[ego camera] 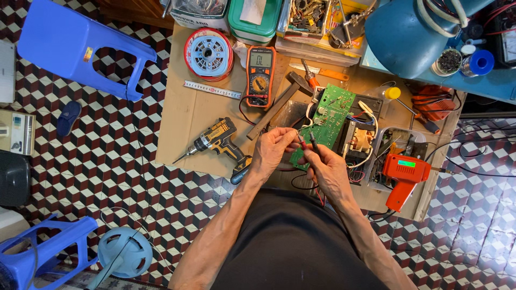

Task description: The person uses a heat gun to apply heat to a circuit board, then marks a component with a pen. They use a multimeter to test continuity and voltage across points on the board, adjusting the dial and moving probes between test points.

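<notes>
Person is probing the green circuit board (326, 121) mid-board: left hand (273, 149) pinching the red probe (302, 142), right hand (328, 171) gripping the black probe (313, 141), next likely needing steady tips and a glance at the multimeter (260, 75).

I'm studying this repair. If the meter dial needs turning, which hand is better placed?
Probably the left hand: it lies directly below the orange meter, nearer than the right hand. Both hold probes over the green board.
</notes>
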